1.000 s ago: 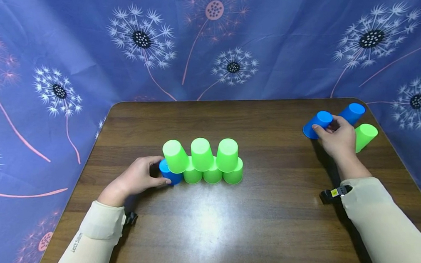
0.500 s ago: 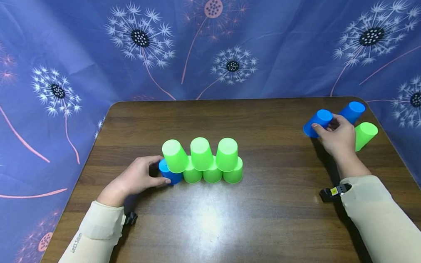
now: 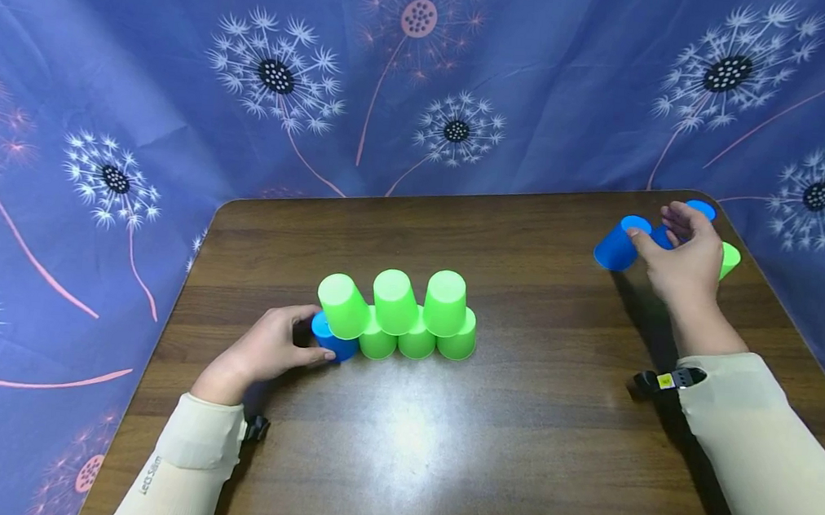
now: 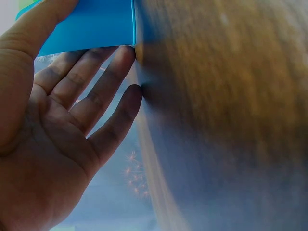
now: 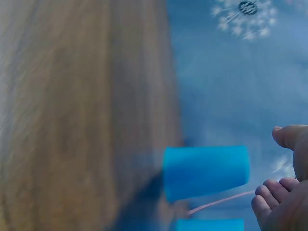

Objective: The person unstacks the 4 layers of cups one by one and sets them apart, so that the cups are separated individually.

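Observation:
My left hand (image 3: 268, 343) holds an upside-down blue cup (image 3: 335, 341) between thumb and fingers; the left wrist view shows the thumb and fingers on either side of the blue cup (image 4: 91, 29). That cup ends a bottom row with three green cups (image 3: 417, 340), and three more green cups (image 3: 395, 303) stand on top. At the back right my right hand (image 3: 684, 265) is raised with its fingers apart, beside an upside-down blue cup (image 3: 615, 247). It partly hides a second blue cup (image 3: 701, 209) and a green cup (image 3: 730, 259).
The wooden table (image 3: 515, 430) has its far edge and right back corner close to the right-hand cups. A blue cloth with dandelion prints (image 3: 546, 81) hangs behind and along the left. Black camera mounts (image 3: 258, 428) sit on both wrists.
My right hand has let go of the nearer blue cup and moved right and slightly up, in front of the other blue cup. The left hand and stacked cups stay put.

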`<action>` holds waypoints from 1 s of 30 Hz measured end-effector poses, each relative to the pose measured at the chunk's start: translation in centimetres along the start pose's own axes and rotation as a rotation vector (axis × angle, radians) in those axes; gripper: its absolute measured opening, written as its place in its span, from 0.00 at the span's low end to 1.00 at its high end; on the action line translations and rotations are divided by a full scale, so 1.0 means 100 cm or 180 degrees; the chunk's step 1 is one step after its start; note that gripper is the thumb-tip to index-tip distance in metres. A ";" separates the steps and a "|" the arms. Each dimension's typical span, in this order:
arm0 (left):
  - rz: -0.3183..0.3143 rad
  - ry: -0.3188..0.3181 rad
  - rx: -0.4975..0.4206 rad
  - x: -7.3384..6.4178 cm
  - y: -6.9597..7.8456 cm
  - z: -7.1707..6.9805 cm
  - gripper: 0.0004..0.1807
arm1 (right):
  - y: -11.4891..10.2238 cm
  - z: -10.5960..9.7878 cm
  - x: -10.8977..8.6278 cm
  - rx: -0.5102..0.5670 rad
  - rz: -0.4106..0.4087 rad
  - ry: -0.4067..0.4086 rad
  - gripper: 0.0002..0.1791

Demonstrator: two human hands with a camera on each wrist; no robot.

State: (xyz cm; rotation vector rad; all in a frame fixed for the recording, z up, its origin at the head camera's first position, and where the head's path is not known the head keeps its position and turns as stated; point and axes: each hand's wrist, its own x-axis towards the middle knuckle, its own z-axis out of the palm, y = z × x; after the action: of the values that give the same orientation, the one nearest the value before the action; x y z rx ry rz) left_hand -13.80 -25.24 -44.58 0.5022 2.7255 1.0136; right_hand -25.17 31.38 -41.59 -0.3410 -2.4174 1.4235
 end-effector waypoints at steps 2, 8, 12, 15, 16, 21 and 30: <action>0.0001 0.0006 0.0008 0.000 0.000 0.000 0.31 | -0.008 -0.001 -0.003 0.0119 -0.0142 0.0083 0.37; -0.0005 0.0015 0.0031 0.000 -0.001 0.000 0.31 | -0.038 0.005 -0.019 0.0240 -0.0564 -0.0059 0.36; 0.0005 0.0012 0.0019 0.000 0.000 0.000 0.31 | -0.065 0.011 -0.039 0.0279 -0.0824 -0.0302 0.34; 0.0016 0.0010 0.0003 0.001 0.000 0.001 0.31 | -0.086 0.016 -0.057 0.0327 -0.1028 -0.0497 0.32; 0.0013 0.0011 0.0005 0.001 0.000 0.001 0.31 | -0.092 0.017 -0.063 0.0381 -0.1079 -0.0568 0.31; -0.0009 0.0016 0.0048 0.000 0.001 0.001 0.31 | -0.108 0.024 -0.083 0.0575 -0.1283 -0.0946 0.30; 0.0006 0.0023 0.0046 -0.001 0.002 0.000 0.31 | -0.126 0.041 -0.108 0.0708 -0.1462 -0.1474 0.33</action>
State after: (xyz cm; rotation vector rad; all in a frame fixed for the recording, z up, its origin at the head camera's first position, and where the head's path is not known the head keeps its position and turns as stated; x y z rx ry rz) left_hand -13.69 -25.13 -44.44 0.5048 2.7411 0.9986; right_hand -17.33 18.17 -34.00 0.6222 -2.4012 1.6500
